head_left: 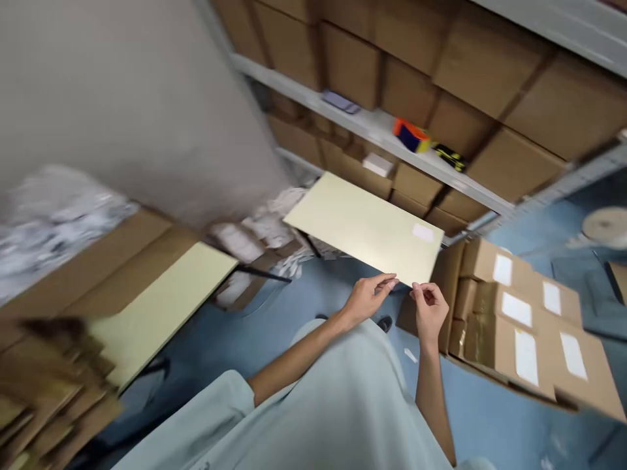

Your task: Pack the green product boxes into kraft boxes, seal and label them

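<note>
I hold a flat pale yellow cardboard sheet [362, 225] with a small white label near its right end, out in front of me above the blue floor. My left hand [368, 297] pinches its near edge. My right hand [430, 308] pinches the same edge a little to the right, fingers curled. A second pale yellow sheet [161, 307] lies on a table at the left.
Sealed brown boxes with white labels [519, 326] stand on the floor at the right. A metal shelf [372, 127] filled with brown cartons holds tape rolls [411, 135]. Stacked flat cardboard [44, 398] sits at the lower left. White packets [255, 235] are piled by the wall.
</note>
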{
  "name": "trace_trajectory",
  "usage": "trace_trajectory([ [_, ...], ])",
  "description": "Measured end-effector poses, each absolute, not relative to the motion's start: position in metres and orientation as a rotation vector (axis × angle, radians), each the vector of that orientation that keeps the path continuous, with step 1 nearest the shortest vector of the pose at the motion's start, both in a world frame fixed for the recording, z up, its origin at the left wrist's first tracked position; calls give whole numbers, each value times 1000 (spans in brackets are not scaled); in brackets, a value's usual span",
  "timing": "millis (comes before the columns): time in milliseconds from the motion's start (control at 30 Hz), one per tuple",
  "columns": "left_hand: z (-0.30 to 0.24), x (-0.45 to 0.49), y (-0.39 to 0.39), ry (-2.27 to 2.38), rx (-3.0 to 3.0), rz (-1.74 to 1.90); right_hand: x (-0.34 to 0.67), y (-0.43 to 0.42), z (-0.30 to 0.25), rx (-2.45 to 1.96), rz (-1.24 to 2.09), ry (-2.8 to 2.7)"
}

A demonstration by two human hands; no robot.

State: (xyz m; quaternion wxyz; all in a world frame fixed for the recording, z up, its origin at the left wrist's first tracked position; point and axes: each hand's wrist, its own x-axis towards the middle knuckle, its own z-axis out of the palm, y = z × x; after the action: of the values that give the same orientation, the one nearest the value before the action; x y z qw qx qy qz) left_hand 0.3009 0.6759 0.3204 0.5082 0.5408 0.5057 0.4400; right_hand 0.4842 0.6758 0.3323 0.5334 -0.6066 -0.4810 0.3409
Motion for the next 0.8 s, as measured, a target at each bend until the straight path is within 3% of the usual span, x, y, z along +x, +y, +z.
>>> trace_trajectory([
  [333,327,59,578,1639,781,1747,200,674,330,-1029,1402,-1737],
  [800,316,-90,455,2080,-201,2232,-83,658,317,-308,1988,-2451],
])
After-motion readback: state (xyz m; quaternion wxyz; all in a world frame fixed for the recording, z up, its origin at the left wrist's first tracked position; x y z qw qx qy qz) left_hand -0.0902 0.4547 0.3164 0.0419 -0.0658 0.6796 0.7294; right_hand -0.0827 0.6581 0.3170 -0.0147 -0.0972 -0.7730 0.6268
